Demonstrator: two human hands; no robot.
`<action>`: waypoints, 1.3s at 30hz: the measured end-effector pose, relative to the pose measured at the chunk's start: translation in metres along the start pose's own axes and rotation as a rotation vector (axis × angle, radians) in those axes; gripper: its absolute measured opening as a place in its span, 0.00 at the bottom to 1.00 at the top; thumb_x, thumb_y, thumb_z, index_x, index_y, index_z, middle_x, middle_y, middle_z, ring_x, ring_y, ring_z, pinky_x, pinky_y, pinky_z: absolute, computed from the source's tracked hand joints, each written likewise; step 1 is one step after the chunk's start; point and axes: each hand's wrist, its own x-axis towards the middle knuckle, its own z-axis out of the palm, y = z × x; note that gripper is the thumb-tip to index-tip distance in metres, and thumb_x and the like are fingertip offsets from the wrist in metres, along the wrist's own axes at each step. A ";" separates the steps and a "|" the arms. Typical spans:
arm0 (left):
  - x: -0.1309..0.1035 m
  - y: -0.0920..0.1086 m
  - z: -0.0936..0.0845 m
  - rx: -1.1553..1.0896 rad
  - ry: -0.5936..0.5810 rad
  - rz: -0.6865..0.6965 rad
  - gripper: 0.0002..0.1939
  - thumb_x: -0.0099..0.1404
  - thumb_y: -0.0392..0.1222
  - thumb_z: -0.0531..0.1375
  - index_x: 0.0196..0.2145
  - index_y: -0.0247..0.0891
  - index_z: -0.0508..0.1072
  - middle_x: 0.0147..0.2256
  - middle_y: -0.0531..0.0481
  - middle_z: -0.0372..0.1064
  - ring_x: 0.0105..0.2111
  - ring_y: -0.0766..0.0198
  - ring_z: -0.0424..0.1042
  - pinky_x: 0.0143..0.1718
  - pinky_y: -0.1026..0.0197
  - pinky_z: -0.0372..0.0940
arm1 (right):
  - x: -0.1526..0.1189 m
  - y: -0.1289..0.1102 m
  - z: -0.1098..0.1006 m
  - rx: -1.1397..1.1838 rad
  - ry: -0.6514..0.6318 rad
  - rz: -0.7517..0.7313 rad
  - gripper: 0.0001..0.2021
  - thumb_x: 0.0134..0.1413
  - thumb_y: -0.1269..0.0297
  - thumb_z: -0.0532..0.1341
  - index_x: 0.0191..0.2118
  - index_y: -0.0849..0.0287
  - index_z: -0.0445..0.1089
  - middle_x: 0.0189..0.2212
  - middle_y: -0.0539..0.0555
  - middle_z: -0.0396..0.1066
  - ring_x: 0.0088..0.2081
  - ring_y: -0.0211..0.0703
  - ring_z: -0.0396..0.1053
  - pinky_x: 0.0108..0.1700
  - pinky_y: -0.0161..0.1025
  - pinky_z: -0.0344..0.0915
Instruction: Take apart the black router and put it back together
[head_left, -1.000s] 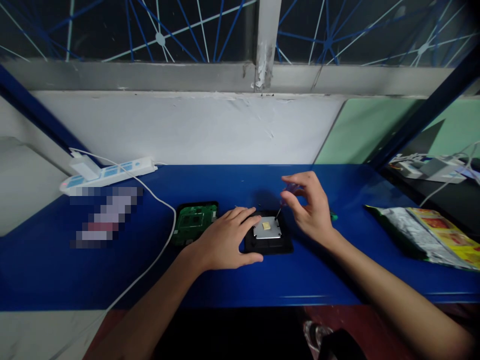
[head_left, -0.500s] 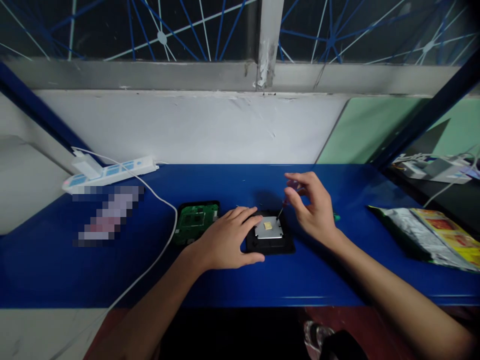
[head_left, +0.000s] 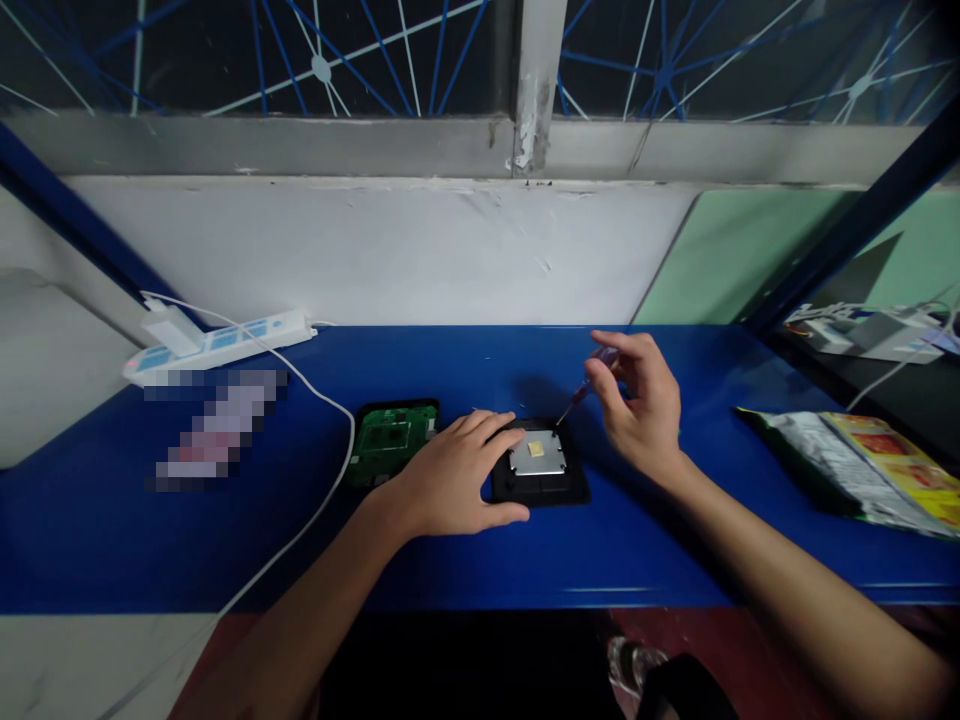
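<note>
My right hand [head_left: 643,405] grips a small screwdriver [head_left: 579,394] with a purplish handle. It slants down to the left, and its tip is at the upper right corner of a silver metal plate [head_left: 538,464]. A yellowish square pad [head_left: 535,450] sits on that plate, which lies in a black plastic cover [head_left: 576,490]. My left hand [head_left: 461,478] rests over the cover's left side with fingers stretched and thumb apart, hiding that edge. Left of it lies a green circuit board [head_left: 381,448] in a black casing, partly covered by my left hand and wrist.
A white power strip [head_left: 225,345] with a plugged-in charger [head_left: 174,330] stands at the back left. Its white cable [head_left: 330,405] crosses the blue table [head_left: 637,565]. A blurred-out item [head_left: 221,430] lies at left. A shiny food packet [head_left: 862,470] lies at right.
My right hand has moved slightly right, and the screwdriver leans further over to the right. Its tip stays near the plate's upper right corner. My left hand has stayed in place.
</note>
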 end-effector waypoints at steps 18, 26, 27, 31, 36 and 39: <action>0.001 0.000 0.000 0.015 -0.012 -0.003 0.43 0.61 0.66 0.63 0.65 0.39 0.61 0.67 0.40 0.54 0.66 0.43 0.55 0.67 0.41 0.52 | -0.001 -0.002 0.002 -0.014 -0.090 -0.057 0.15 0.64 0.69 0.60 0.54 0.50 0.69 0.36 0.51 0.66 0.33 0.39 0.68 0.33 0.42 0.72; 0.000 0.000 0.000 0.006 -0.012 -0.004 0.42 0.61 0.66 0.63 0.64 0.40 0.61 0.67 0.40 0.54 0.66 0.43 0.54 0.66 0.41 0.53 | -0.001 -0.004 0.001 -0.012 -0.107 -0.074 0.15 0.64 0.69 0.61 0.55 0.49 0.69 0.36 0.51 0.67 0.34 0.40 0.68 0.34 0.43 0.72; 0.000 0.000 0.000 0.002 -0.013 -0.002 0.42 0.61 0.66 0.63 0.64 0.40 0.61 0.67 0.40 0.54 0.66 0.43 0.54 0.66 0.41 0.52 | -0.001 -0.005 0.001 -0.013 -0.108 -0.075 0.15 0.64 0.69 0.61 0.54 0.49 0.69 0.36 0.51 0.67 0.34 0.40 0.68 0.34 0.44 0.72; -0.001 0.000 0.000 -0.013 -0.004 0.000 0.42 0.61 0.66 0.62 0.65 0.42 0.60 0.68 0.42 0.53 0.66 0.42 0.54 0.66 0.40 0.53 | -0.001 -0.006 0.001 -0.023 -0.114 -0.087 0.15 0.64 0.69 0.60 0.54 0.49 0.69 0.36 0.52 0.68 0.35 0.41 0.68 0.34 0.43 0.72; -0.001 0.000 -0.001 0.001 -0.010 -0.004 0.42 0.61 0.66 0.62 0.65 0.42 0.60 0.68 0.42 0.53 0.66 0.43 0.54 0.66 0.41 0.53 | -0.001 -0.006 0.002 -0.006 -0.135 -0.082 0.15 0.64 0.68 0.60 0.55 0.49 0.69 0.36 0.52 0.68 0.35 0.41 0.69 0.34 0.42 0.73; -0.001 0.001 -0.001 0.009 -0.015 -0.007 0.42 0.61 0.66 0.62 0.65 0.42 0.60 0.68 0.41 0.53 0.66 0.43 0.54 0.66 0.41 0.52 | -0.001 -0.006 0.001 0.019 -0.164 -0.031 0.15 0.66 0.68 0.57 0.56 0.49 0.68 0.40 0.53 0.71 0.35 0.39 0.72 0.36 0.43 0.74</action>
